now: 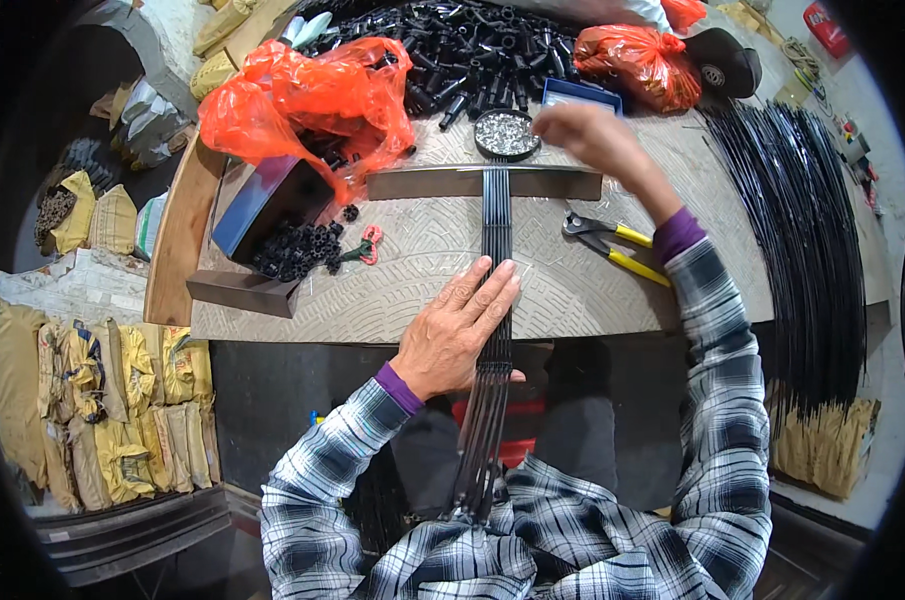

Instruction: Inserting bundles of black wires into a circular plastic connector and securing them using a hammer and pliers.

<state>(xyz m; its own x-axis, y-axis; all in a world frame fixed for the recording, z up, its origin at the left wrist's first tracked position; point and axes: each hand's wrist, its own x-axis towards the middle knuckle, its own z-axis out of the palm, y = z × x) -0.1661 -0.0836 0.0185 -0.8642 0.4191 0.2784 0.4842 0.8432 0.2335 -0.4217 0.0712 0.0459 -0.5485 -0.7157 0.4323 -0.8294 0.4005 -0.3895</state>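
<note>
A patterned worktable [372, 305] spreads out below, its near edge crossed by a row of slim black rods [498, 345]. The left hand [447, 335] clasps them — straight fingers above, thumb beneath. The right hand [604, 145], blurred, is at the rim of a round dish [507, 157] of silvery bits [504, 133] — whether it grasps anything cannot be told.

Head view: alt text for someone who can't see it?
The left hand holds black rods across the table edge; the right hand is beside a round dish of silvery bits. Yellow-handled pliers lie right of the rods.
</note>
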